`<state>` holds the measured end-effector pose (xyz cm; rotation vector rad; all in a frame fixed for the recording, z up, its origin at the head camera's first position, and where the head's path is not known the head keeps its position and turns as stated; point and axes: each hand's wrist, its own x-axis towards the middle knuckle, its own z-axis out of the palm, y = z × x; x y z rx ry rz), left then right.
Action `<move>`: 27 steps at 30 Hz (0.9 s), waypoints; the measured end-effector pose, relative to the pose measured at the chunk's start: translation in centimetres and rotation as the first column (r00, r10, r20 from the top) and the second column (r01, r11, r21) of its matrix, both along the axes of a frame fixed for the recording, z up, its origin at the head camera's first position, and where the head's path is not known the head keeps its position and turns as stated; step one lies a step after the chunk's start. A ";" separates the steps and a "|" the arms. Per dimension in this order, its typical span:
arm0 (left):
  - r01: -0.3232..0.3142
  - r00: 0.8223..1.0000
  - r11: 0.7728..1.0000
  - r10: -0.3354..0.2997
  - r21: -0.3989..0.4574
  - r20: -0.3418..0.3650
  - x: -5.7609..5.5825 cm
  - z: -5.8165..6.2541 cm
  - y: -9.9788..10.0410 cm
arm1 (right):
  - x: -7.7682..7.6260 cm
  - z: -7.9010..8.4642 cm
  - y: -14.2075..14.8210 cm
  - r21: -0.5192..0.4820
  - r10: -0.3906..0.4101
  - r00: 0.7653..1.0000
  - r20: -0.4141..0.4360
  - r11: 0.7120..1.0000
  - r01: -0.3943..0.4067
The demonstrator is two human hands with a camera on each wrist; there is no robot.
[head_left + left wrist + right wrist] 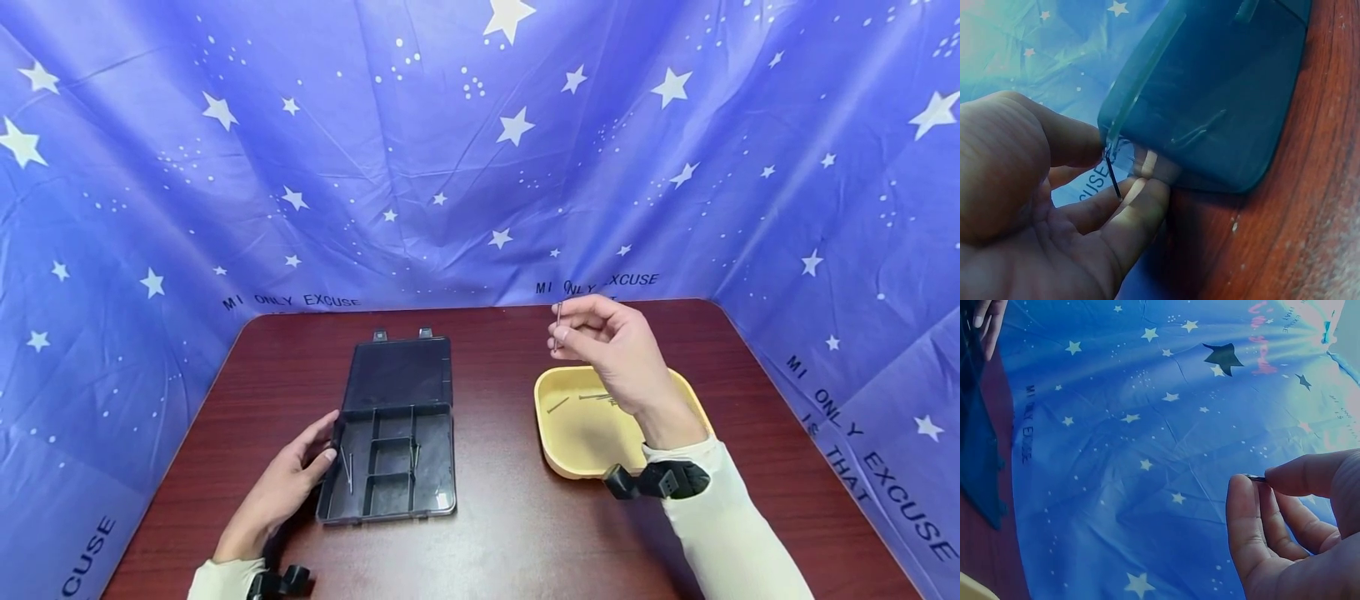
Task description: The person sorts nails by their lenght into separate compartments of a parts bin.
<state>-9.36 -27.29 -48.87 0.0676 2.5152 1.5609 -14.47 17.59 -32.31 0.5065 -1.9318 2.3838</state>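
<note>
Wearing pale sleeves (738, 521) nearest of all, to the left and right of the box (390, 497), with a black camera (660, 481) strapped on each wrist. Gripping the box's left side, near its hinge, with the left hand (279, 489), with thumb and fingers clamped on the edge. Resting the box on the dark red table (491, 467), with its compartments on the near side and its middle column split in three. Showing slim nails (349, 473) at a slant in the left compartment of the box. Showing more metal by the divider (412, 425) between the box's middle column and right compartment, too small to tell how many pieces or on which side.

Standing right of the box, well apart from it: a yellow tray (585, 442), with a few loose nails (558, 405) toward its far side, and partly hidden by the right arm. Holding one nail (558, 321) in the air with the right hand (611, 346), above the tray's far rim, right of the box's lid (397, 375). Pinching that nail with thumb and fingertips together on it; appearing upright from the head, almost end-on from the right wrist.

Folding back from the box's hinge, with two latches (380, 336) at the lid's far end. Hanging behind the box and round the table: blue cloth (420, 125) with white stars and black letters.
</note>
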 end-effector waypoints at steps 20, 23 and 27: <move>0.003 1.000 1.000 -0.004 -0.012 -0.017 0.1 0.1 0.0 | 0.3 -3.3 -9.3 0.007 0.164 0.970 0.179 0.986 -0.168; 0.009 1.000 1.000 -0.009 -0.010 -0.016 0.1 0.1 0.0 | 0.3 -3.7 -10.8 0.013 0.181 0.961 0.211 0.982 -0.188; 0.011 1.000 1.000 -0.011 -0.011 -0.012 0.1 0.2 0.1 | 0.2 -4.8 -12.8 0.023 0.222 0.946 0.236 0.972 -0.234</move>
